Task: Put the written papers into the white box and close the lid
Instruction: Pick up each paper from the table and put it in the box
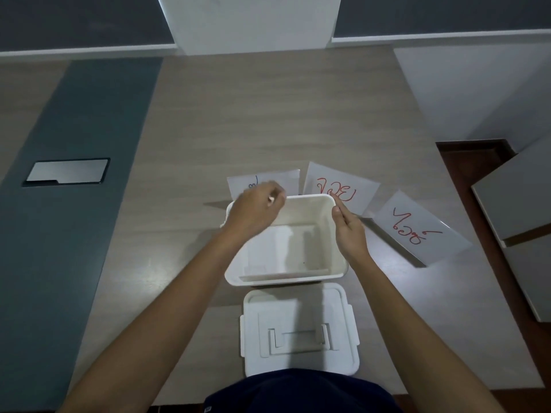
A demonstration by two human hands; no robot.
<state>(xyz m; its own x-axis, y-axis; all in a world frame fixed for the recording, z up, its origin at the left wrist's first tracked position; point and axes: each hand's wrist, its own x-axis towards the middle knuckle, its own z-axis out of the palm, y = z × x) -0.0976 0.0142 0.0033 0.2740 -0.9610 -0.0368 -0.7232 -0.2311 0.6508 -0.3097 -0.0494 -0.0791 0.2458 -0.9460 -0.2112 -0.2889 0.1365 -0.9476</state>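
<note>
Nearest: lid flat on table. Beyond: white box open. Left hand over far-left rim, fingers loosely curled, empty. Right hand flat against right wall, fingers together. Farthest: three written papers fanned out.

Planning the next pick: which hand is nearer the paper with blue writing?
Left. The left hand hovers right over the blue-written paper, covering part of it; the right hand is at the white box's right rim.

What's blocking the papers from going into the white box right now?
Nothing visible. The white box is open, its lid lying off on the table nearer the person. The three papers lie just beyond the box's far rim, and the left hand hovers over that rim.
</note>
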